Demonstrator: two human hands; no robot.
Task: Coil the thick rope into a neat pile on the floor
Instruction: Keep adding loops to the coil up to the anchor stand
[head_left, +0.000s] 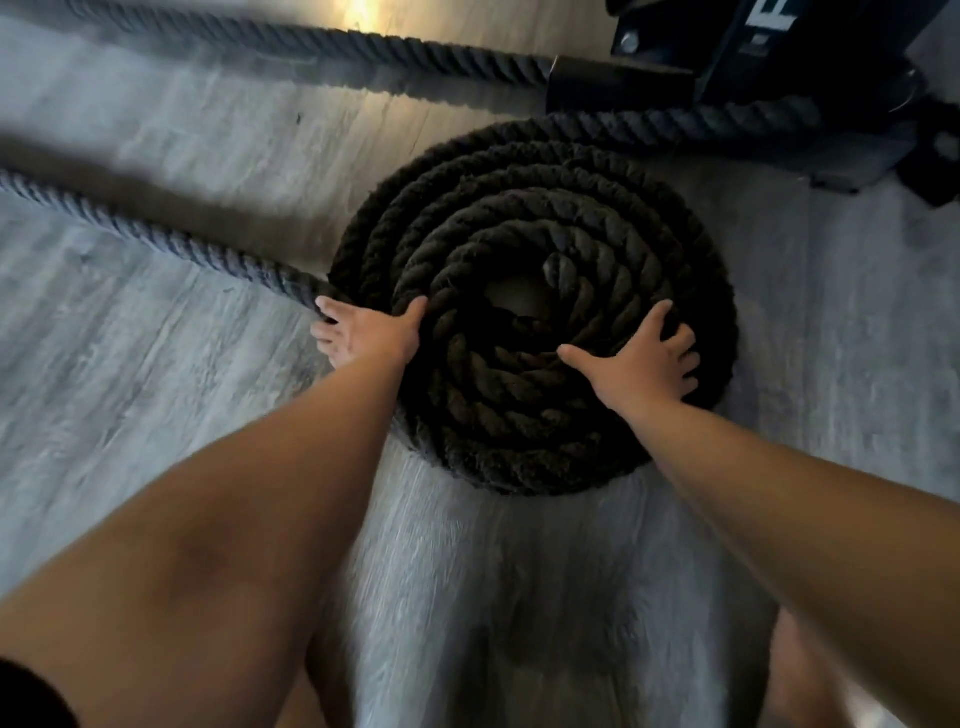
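Black metal equipment base (769, 52) with a bolt (629, 41), top right

Black twisted rope (535, 249); grey wood-grain floor (156, 389)

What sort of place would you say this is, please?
Probably a gym or training room: a thick rope, battle-rope style, lies on grey plank floor beside a black metal equipment frame.

Dim scene; warm glare top centre; blurred, wide-angle-distorted edges.
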